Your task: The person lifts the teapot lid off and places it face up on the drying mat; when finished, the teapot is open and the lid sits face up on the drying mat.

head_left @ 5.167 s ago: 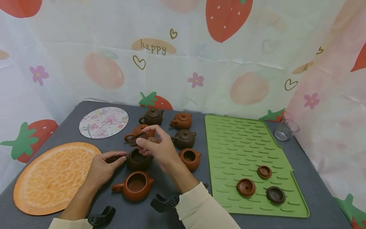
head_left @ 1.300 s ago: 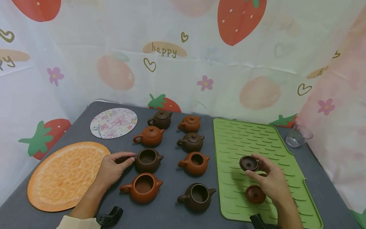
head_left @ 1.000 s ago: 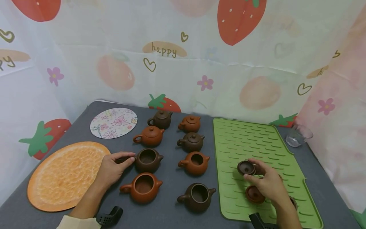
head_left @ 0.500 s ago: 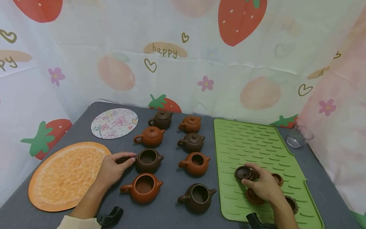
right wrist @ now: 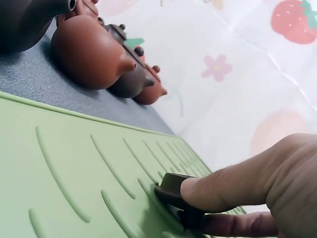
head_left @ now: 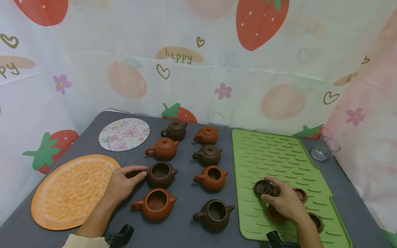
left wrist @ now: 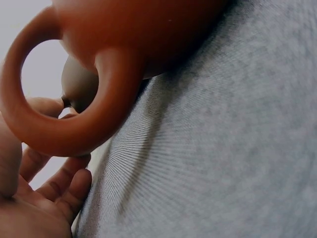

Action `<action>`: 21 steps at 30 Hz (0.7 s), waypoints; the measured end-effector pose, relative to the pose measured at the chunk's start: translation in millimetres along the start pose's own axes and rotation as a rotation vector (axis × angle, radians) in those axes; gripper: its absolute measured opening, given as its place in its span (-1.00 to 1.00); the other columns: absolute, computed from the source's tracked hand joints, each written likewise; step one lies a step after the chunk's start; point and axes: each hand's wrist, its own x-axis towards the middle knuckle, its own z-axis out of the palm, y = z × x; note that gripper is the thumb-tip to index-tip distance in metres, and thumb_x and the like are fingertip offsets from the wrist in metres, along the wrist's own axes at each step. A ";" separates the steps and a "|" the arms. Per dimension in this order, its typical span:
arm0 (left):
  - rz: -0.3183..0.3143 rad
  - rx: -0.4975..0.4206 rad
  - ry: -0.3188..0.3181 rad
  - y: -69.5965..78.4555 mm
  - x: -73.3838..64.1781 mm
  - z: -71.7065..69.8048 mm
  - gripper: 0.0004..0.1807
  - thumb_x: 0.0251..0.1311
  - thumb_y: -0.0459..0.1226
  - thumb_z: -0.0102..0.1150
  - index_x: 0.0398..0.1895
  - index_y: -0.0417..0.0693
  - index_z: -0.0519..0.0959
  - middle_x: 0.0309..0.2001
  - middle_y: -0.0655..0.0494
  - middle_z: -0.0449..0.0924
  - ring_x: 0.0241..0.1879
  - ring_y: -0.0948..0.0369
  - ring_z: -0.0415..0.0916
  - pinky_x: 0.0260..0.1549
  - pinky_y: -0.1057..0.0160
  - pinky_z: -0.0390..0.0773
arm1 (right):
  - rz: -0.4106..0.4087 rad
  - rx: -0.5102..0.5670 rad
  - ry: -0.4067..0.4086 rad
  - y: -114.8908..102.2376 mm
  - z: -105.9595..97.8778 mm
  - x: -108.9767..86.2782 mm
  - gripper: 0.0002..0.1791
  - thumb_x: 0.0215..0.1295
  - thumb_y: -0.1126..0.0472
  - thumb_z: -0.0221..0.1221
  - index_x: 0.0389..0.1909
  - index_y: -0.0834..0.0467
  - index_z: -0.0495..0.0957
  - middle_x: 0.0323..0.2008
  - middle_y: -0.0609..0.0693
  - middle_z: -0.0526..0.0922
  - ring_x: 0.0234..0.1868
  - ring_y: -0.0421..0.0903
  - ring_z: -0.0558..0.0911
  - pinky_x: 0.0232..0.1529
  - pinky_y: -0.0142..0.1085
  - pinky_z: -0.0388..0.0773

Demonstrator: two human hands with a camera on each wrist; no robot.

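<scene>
My left hand (head_left: 122, 184) pinches the handle of a dark brown teapot (head_left: 161, 174), which stands lidless on the table. In the left wrist view, the orange-brown teapot (left wrist: 119, 34) in front partly hides that grip. At the green mat (head_left: 248, 155), my right hand (head_left: 283, 199) holds a dark teapot lid (head_left: 262, 187) between thumb and fingers, its hollow underside facing up. The right wrist view shows this lid (right wrist: 173, 188) tilted, close over the ridged mat. Beside that hand lie a reddish lid (head_left: 274, 214), a smaller reddish lid (head_left: 301, 195) and a dark lid (head_left: 316, 222), partly covered by hand and wrist.
Lidless pots include an orange one (head_left: 156, 204), another orange one (head_left: 214, 177) and a dark one (head_left: 216, 215). Several lidded teapots (head_left: 165, 148) stand behind. A bread-patterned round mat (head_left: 74, 191) and floral disc (head_left: 124, 134) lie left; a clear glass (head_left: 324, 148) stands right.
My right hand has carried the dark lid from above the dark teapot rightward to the green mat, then lowered it toward the surface. My left hand keeps its hold on the teapot's handle.
</scene>
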 end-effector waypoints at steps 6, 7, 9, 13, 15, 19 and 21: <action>-0.005 0.009 -0.013 6.9 0.5 -1.4 -0.78 0.13 -0.50 0.30 -0.13 -0.38 0.66 -0.24 -0.15 0.68 -0.25 0.33 0.59 -0.30 0.45 0.53 | 0.026 0.026 0.020 0.3 -3.9 -1.8 -0.25 0.28 0.03 0.28 0.39 0.23 0.25 0.12 0.27 0.41 -0.07 0.07 0.50 -0.34 -0.16 0.51; 0.000 0.010 -0.012 8.8 1.2 -1.9 -0.77 0.13 -0.49 0.31 -0.12 -0.36 0.66 -0.23 -0.13 0.68 -0.25 0.34 0.59 -0.29 0.45 0.53 | 0.029 0.033 0.026 -0.2 -4.8 -2.4 -0.25 0.29 0.01 0.26 0.40 0.23 0.24 0.11 0.25 0.41 -0.07 0.06 0.49 -0.32 -0.16 0.49; 0.014 0.013 -0.008 13.3 2.7 -2.7 -0.75 0.13 -0.48 0.32 -0.10 -0.34 0.66 -0.22 -0.12 0.68 -0.25 0.33 0.59 -0.30 0.44 0.53 | 0.030 0.045 0.040 -1.7 -6.7 -3.9 -0.26 0.31 0.00 0.25 0.40 0.23 0.24 0.12 0.24 0.40 -0.07 0.05 0.48 -0.29 -0.15 0.48; 0.027 0.028 -0.013 22.0 7.3 -4.4 -0.75 0.14 -0.44 0.32 -0.09 -0.32 0.66 -0.22 -0.08 0.68 -0.27 0.33 0.57 -0.32 0.42 0.53 | 0.021 0.034 0.063 -5.8 -10.7 -6.9 -0.28 0.34 -0.03 0.21 0.40 0.22 0.25 0.16 0.27 0.39 -0.02 0.08 0.46 -0.18 -0.10 0.48; 0.029 0.037 -0.022 27.6 10.0 -5.2 -0.74 0.16 -0.42 0.32 -0.07 -0.29 0.66 -0.22 -0.05 0.68 -0.27 0.34 0.56 -0.33 0.40 0.54 | 0.011 0.022 0.082 -8.3 -13.0 -8.2 -0.28 0.34 -0.06 0.20 0.40 0.21 0.25 0.18 0.29 0.39 0.02 0.11 0.46 -0.14 -0.06 0.49; 0.049 0.030 -0.041 40.8 15.0 -5.9 -0.74 0.17 -0.40 0.31 -0.05 -0.21 0.66 -0.21 -0.06 0.67 -0.26 0.31 0.56 -0.33 0.36 0.54 | -0.036 0.015 0.132 -15.8 -19.1 -9.7 -0.30 0.35 -0.07 0.19 0.39 0.17 0.26 0.17 0.29 0.40 0.06 0.14 0.44 -0.17 -0.05 0.50; 0.062 0.021 -0.053 47.8 17.5 -5.5 -0.73 0.18 -0.39 0.30 -0.03 -0.17 0.66 -0.19 -0.08 0.66 -0.25 0.28 0.56 -0.31 0.35 0.54 | -0.073 0.003 0.152 -21.3 -22.9 -10.2 -0.31 0.35 -0.06 0.19 0.39 0.16 0.28 0.16 0.27 0.41 0.06 0.14 0.43 -0.17 -0.06 0.49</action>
